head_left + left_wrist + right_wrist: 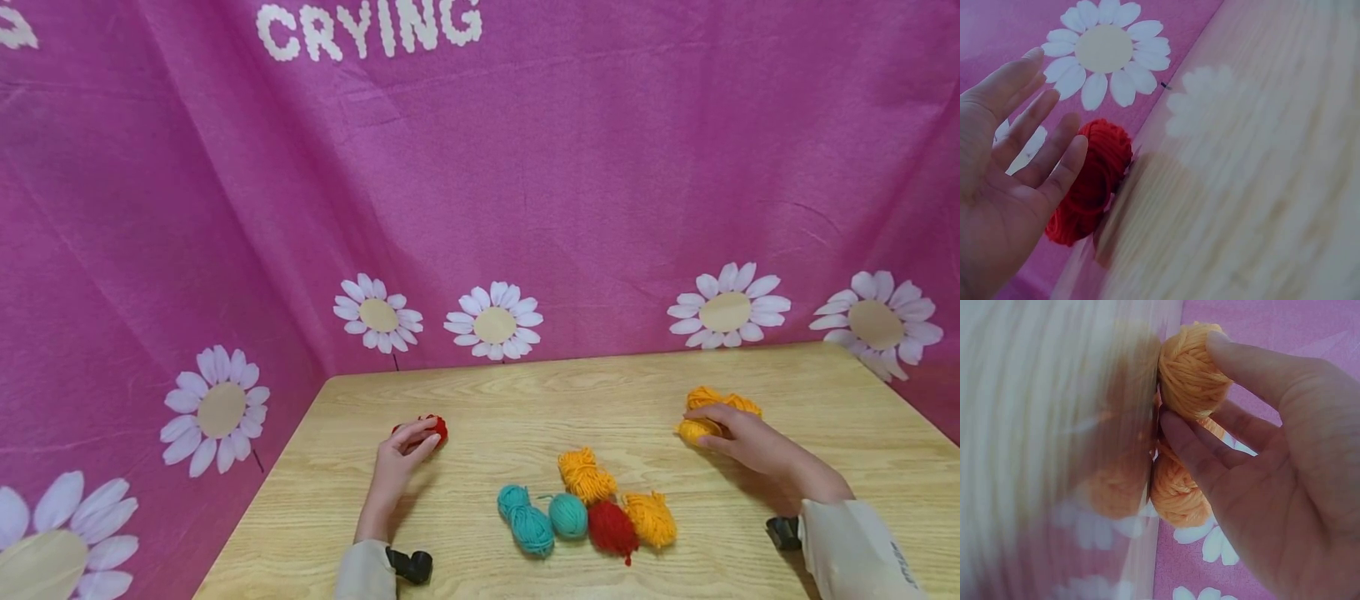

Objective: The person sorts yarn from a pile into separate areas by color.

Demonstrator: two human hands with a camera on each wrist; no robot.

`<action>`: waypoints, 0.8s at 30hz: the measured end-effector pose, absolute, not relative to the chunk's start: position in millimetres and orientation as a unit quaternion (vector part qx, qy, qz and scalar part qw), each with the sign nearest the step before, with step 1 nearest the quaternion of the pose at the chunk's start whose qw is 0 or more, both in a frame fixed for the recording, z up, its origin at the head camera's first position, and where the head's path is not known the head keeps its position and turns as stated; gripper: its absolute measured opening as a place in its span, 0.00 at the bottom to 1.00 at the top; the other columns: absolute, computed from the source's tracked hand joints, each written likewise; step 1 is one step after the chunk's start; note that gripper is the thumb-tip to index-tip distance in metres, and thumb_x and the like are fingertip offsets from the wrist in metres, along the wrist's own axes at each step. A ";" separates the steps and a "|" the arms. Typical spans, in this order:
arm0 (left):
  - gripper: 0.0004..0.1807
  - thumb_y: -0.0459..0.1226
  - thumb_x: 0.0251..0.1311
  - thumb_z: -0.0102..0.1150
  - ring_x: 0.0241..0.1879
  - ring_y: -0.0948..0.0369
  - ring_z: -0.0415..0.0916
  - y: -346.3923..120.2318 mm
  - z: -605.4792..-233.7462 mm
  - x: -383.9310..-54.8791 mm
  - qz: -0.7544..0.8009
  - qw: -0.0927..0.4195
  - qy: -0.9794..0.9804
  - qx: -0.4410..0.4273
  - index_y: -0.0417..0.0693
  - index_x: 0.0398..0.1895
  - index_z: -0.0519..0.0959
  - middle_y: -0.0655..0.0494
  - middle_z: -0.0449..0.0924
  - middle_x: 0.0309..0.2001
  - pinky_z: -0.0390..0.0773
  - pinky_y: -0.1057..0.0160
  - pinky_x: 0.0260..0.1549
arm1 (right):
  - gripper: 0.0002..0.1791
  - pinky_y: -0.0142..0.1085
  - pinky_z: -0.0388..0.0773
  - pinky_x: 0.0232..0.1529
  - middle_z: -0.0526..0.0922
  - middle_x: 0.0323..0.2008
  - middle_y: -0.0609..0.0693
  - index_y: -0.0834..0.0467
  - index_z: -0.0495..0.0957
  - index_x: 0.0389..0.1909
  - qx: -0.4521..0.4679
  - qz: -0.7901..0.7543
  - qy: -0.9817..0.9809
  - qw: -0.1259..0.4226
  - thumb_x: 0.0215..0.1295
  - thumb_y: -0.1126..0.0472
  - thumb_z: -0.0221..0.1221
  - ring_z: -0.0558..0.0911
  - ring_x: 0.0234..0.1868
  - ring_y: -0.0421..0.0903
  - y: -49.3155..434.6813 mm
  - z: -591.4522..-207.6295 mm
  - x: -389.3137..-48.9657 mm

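R grip (746,438) pinches yellow ball (1191,375) w/ thumb & fingers; L grip (393,457) loosely spread nr red yarn (1102,165).

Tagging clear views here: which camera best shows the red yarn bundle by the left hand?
The left wrist view: the red yarn bundle appears largest, strands visible, though the left hand overlaps it. The head view shows it small, partly hidden by that hand; the right wrist view lacks it.

White capitals "CRYING" (386,28) on magenta daisy-print cloth (540,167), 11 o'clock in head view. Same cloth, 10 o'clock: white letter (21,35) cut by frame edge, seemingly S. Right sleeve (843,542), 4 o'clock: dark lettering (902,567), too small to read.
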State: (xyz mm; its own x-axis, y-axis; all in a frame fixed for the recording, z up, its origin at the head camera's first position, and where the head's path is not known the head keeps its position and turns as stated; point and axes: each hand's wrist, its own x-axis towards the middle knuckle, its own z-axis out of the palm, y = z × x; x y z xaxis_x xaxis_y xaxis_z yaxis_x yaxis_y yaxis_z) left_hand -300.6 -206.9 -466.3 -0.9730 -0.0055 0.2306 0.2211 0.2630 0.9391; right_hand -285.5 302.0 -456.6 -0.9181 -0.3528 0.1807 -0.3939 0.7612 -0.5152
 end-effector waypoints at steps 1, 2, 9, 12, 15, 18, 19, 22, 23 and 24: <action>0.19 0.36 0.60 0.66 0.46 0.73 0.78 -205.7 -465.3 -300.2 -0.604 0.088 -0.789 -0.068 0.43 0.55 0.81 0.44 0.79 0.56 0.75 0.79 0.46 | 0.22 0.58 0.73 0.56 0.79 0.55 0.65 0.66 0.77 0.56 0.200 0.284 -0.937 0.035 0.63 0.60 0.63 0.76 0.56 0.63 302.1 -456.7 -285.4; 0.20 0.36 0.60 0.66 0.46 0.72 0.78 -204.6 -464.7 -299.9 -0.603 0.083 -0.790 -0.071 0.43 0.55 0.81 0.44 0.79 0.56 0.75 0.78 0.46 | 0.22 0.58 0.74 0.56 0.80 0.55 0.64 0.65 0.77 0.56 0.198 0.284 -0.938 0.036 0.63 0.60 0.63 0.76 0.56 0.63 302.2 -456.7 -285.2; 0.21 0.35 0.61 0.65 0.45 0.70 0.79 -198.4 -463.5 -298.6 -0.587 0.053 -0.800 -0.116 0.40 0.57 0.79 0.39 0.80 0.56 0.77 0.75 0.47 | 0.23 0.58 0.73 0.57 0.79 0.55 0.65 0.65 0.76 0.57 0.196 0.290 -0.936 0.029 0.63 0.60 0.63 0.75 0.56 0.63 303.1 -457.5 -286.2; 0.21 0.37 0.61 0.65 0.47 0.66 0.78 -195.0 -462.2 -297.9 -0.581 0.031 -0.804 -0.122 0.42 0.58 0.79 0.40 0.79 0.57 0.76 0.75 0.47 | 0.23 0.59 0.72 0.57 0.78 0.56 0.66 0.66 0.76 0.57 0.195 0.292 -0.936 0.026 0.63 0.60 0.62 0.75 0.56 0.64 303.7 -456.7 -286.5; 0.22 0.39 0.61 0.65 0.50 0.61 0.79 -190.4 -460.5 -296.8 -0.568 0.009 -0.813 -0.129 0.44 0.59 0.79 0.44 0.79 0.57 0.76 0.74 0.48 | 0.23 0.60 0.71 0.57 0.78 0.56 0.66 0.66 0.76 0.57 0.196 0.292 -0.936 0.027 0.63 0.61 0.63 0.75 0.57 0.64 303.7 -455.9 -286.4; 0.22 0.39 0.62 0.64 0.53 0.57 0.78 -185.0 -459.6 -295.6 -0.561 -0.015 -0.816 -0.138 0.44 0.59 0.78 0.47 0.79 0.58 0.76 0.73 0.49 | 0.23 0.60 0.71 0.57 0.78 0.56 0.66 0.66 0.76 0.57 0.198 0.289 -0.936 0.030 0.63 0.61 0.63 0.75 0.57 0.64 303.4 -456.7 -286.6; 0.22 0.39 0.62 0.64 0.53 0.56 0.78 -183.1 -459.6 -295.2 -0.560 -0.020 -0.816 -0.143 0.44 0.59 0.78 0.48 0.79 0.59 0.77 0.73 0.49 | 0.23 0.60 0.71 0.57 0.78 0.55 0.66 0.66 0.76 0.57 0.199 0.290 -0.936 0.031 0.63 0.60 0.63 0.75 0.57 0.64 303.3 -456.9 -286.7; 0.22 0.39 0.62 0.64 0.55 0.54 0.77 -178.0 -459.9 -293.9 -0.560 -0.039 -0.813 -0.155 0.43 0.59 0.78 0.50 0.79 0.59 0.76 0.72 0.51 | 0.23 0.61 0.71 0.57 0.78 0.55 0.66 0.66 0.76 0.57 0.200 0.290 -0.936 0.030 0.63 0.60 0.63 0.75 0.57 0.65 303.8 -457.9 -287.3; 0.22 0.39 0.62 0.64 0.56 0.53 0.76 -176.3 -459.9 -293.4 -0.558 -0.044 -0.813 -0.159 0.43 0.59 0.78 0.50 0.78 0.59 0.76 0.71 0.51 | 0.23 0.61 0.71 0.57 0.78 0.56 0.67 0.66 0.76 0.57 0.198 0.290 -0.936 0.028 0.63 0.60 0.63 0.75 0.57 0.65 304.0 -458.2 -287.3; 0.22 0.39 0.62 0.64 0.56 0.52 0.76 -174.9 -460.1 -292.9 -0.557 -0.048 -0.813 -0.165 0.43 0.59 0.78 0.50 0.78 0.60 0.76 0.71 0.51 | 0.23 0.60 0.71 0.58 0.78 0.56 0.66 0.66 0.76 0.57 0.196 0.290 -0.936 0.027 0.63 0.61 0.63 0.75 0.57 0.64 303.8 -458.3 -287.1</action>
State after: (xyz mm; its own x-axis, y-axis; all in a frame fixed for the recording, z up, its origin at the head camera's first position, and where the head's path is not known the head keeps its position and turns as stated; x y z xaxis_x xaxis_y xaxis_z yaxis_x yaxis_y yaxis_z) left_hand -292.9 -174.9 -460.1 -0.9409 0.3220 0.1053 0.2144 0.3254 0.9209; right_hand -287.1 303.8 -458.3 -0.9214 -0.3521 0.1647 -0.3836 0.7549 -0.5320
